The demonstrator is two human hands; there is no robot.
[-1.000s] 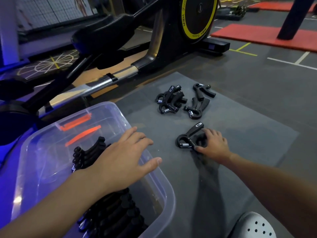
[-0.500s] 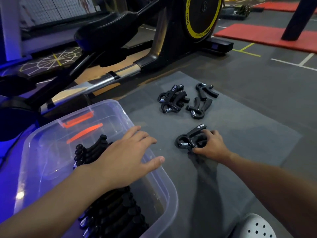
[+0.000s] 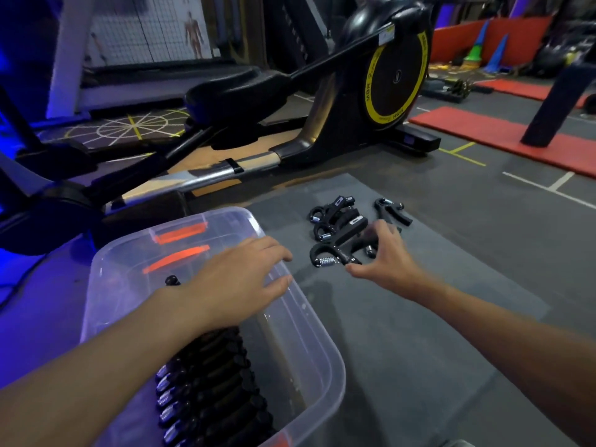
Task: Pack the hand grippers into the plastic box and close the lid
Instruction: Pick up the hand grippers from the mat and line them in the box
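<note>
A clear plastic box (image 3: 333,359) stands open at the lower left, and a row of several black hand grippers (image 3: 209,382) lies inside it. My left hand (image 3: 238,279) hovers flat over the box's right rim, fingers straight, holding nothing. My right hand (image 3: 385,256) grips one black hand gripper (image 3: 333,248) by its handle, just above the grey mat (image 3: 419,317), with the spring end pointing towards the box. Behind it a small pile of loose grippers (image 3: 329,214) lies on the mat, with one more gripper (image 3: 392,209) to its right.
A black elliptical trainer (image 3: 393,79) with a yellow-ringed wheel runs along the far edge of the mat and behind the box. Orange strips (image 3: 180,235) show through the box's far wall. Red mats (image 3: 503,133) and a dark post (image 3: 554,108) stand at the right.
My right hand has closed round the nearest gripper and raised it off the mat, towards the pile in the view. My left hand has stayed over the box rim. The view has tilted up.
</note>
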